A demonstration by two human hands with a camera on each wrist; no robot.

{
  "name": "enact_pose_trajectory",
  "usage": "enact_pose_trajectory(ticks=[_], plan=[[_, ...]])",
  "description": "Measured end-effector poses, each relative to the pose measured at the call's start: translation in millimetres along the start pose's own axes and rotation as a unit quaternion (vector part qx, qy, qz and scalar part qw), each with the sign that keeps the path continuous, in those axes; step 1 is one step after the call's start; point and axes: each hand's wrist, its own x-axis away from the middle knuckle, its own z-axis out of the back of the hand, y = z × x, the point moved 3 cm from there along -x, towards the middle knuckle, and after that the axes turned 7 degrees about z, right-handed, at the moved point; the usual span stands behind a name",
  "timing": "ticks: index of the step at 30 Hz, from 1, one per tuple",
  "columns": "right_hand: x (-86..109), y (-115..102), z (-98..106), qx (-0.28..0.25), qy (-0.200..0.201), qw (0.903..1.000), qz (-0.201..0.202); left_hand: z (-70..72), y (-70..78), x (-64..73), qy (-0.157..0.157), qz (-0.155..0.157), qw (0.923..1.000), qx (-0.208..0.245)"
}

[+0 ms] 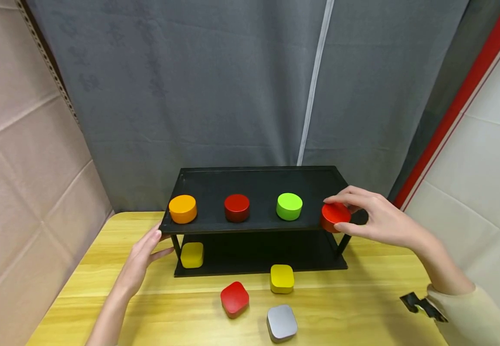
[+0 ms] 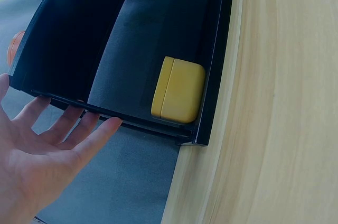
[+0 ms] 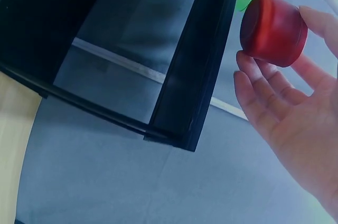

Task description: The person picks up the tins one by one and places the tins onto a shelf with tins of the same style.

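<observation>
My right hand (image 1: pixel 377 218) pinches a round red tin (image 1: pixel 333 217) between thumb and fingers at the right front corner of a black two-tier rack (image 1: pixel 258 180). In the right wrist view this red tin (image 3: pixel 274 29) is tilted and apart from the rack's edge. My left hand (image 1: pixel 139 262) touches the left end of the rack, its fingers (image 2: pixel 97 137) extended along the side bar. On the top tier stand an orange round tin (image 1: pixel 182 209), a dark red round tin (image 1: pixel 237 208) and a green round tin (image 1: pixel 289 206). A yellow square tin (image 1: pixel 192 255) sits at the lower tier's left.
In front of the rack, on the wooden table (image 1: pixel 181 315), lie a red square tin (image 1: pixel 234 299), another yellow square tin (image 1: pixel 282 278) and a silver square tin (image 1: pixel 282 323). A grey curtain (image 1: pixel 189 96) hangs behind; pale panels stand left and right.
</observation>
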Motion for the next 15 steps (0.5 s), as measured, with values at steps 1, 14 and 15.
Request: enact_pose_trajectory(ticks=[1,14,15], plan=[[-0.8,1.5,0.7,0.001,-0.001,1.0000,-0.003,0.2,-0.6,-0.3,0.000,0.001,1.0000,-0.001],[-5.2,26.5,7.9,0.007,-0.018,0.9987,-0.047,1.0,-1.3,-1.1,0.001,-0.003,1.0000,-0.005],[-5.4,28.2,8.0,0.005,-0.019,0.9985,-0.050,1.0,-1.4,-1.0,0.001,-0.003,1.0000,-0.005]])
